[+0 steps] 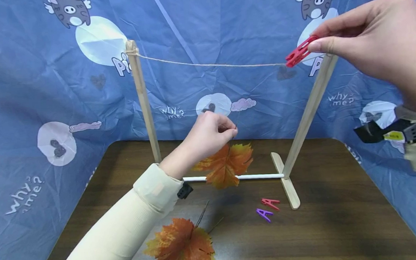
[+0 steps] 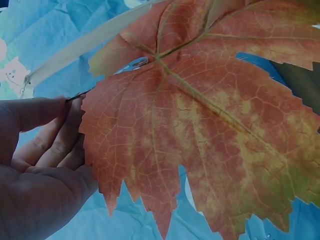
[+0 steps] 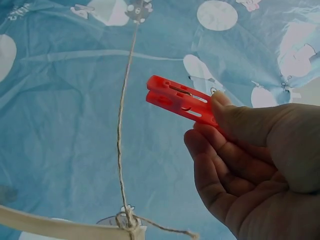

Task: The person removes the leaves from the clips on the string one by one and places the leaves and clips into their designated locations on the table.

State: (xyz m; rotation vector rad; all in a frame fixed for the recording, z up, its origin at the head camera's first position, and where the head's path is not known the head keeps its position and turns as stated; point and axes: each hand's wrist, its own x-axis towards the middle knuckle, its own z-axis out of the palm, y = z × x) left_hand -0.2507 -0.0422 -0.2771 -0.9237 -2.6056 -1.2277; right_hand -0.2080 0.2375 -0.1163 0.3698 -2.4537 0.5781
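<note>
My left hand (image 1: pixel 212 135) pinches the thin dark stem of an orange maple-like leaf (image 1: pixel 224 169), which hangs below the fingers in front of the stand. In the left wrist view that leaf (image 2: pixel 200 120) fills most of the picture, veins showing. At the upper right, my right hand (image 1: pixel 385 41) pinches a red clothespin (image 1: pixel 300 52) by its handle ends, beside the right end of the string (image 1: pixel 211 65). The right wrist view has the clothespin (image 3: pixel 180 100) apart from the string (image 3: pixel 121 115), its tip pointing toward it.
Two wooden posts (image 1: pixel 308 114) with a white rod (image 1: pixel 261 176) between them hold up the string. On the brown table (image 1: pixel 335 229) lie a red clothespin (image 1: pixel 271 203), a purple clothespin (image 1: pixel 264 214) and more orange leaves (image 1: pixel 186 246). Blue printed cloth (image 1: pixel 84 94) hangs behind.
</note>
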